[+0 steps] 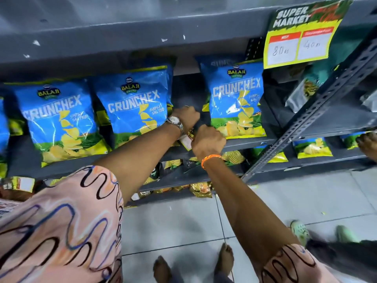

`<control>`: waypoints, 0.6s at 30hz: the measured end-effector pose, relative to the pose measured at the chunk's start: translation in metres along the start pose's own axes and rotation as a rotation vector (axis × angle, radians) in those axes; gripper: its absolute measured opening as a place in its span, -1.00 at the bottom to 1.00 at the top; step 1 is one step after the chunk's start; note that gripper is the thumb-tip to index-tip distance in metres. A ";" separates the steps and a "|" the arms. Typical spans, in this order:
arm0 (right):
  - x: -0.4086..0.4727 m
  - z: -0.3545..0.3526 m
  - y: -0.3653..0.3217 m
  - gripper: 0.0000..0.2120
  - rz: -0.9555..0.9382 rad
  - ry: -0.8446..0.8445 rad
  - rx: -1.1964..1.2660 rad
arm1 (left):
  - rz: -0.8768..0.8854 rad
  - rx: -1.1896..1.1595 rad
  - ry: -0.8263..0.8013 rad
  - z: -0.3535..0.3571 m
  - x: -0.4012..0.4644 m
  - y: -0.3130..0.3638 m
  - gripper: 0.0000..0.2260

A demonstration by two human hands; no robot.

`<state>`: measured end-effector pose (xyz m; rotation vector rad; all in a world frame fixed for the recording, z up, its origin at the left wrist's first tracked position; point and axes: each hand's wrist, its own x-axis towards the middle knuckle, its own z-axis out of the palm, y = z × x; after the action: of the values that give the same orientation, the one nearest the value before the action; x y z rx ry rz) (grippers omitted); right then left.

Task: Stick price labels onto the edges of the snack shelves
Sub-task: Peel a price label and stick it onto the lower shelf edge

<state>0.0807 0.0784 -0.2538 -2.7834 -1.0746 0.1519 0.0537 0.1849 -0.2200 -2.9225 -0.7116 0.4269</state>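
A grey metal shelf [244, 142] carries blue Crunchex chip bags [130, 105]. Both my hands meet at its front edge, in the gap between two bags. My left hand [188, 117], with a wristwatch, reaches over the edge onto the shelf board, fingers curled. My right hand [208, 140], with an orange wristband, is closed just below it. A small yellow and white price label [186, 141] shows between the two hands at the shelf edge; which hand grips it is unclear. A finished price label [299, 40] marked 80 and 40 hangs from the shelf above.
A perforated grey upright [318, 111] slants down the right side. Lower shelves hold more snack bags [201, 189]. Another label [20, 183] sits at the lower left. Another person's hand [367, 144] and feet [299, 231] are at the right. Tiled floor lies below.
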 end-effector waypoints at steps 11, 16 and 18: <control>-0.009 -0.031 0.027 -0.76 0.132 0.009 0.304 | 0.021 -0.157 0.155 -0.030 -0.014 -0.014 -0.82; -0.019 -0.068 0.067 -0.84 0.171 -0.018 0.635 | 0.069 -0.385 0.209 -0.054 -0.051 -0.018 -0.95; -0.020 -0.082 0.079 -0.82 0.120 0.001 0.643 | 0.010 -0.460 0.320 -0.056 -0.073 -0.014 -0.89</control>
<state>0.1306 -0.0014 -0.1867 -2.2555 -0.6922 0.4253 0.0018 0.1618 -0.1464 -3.2929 -0.8372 -0.2397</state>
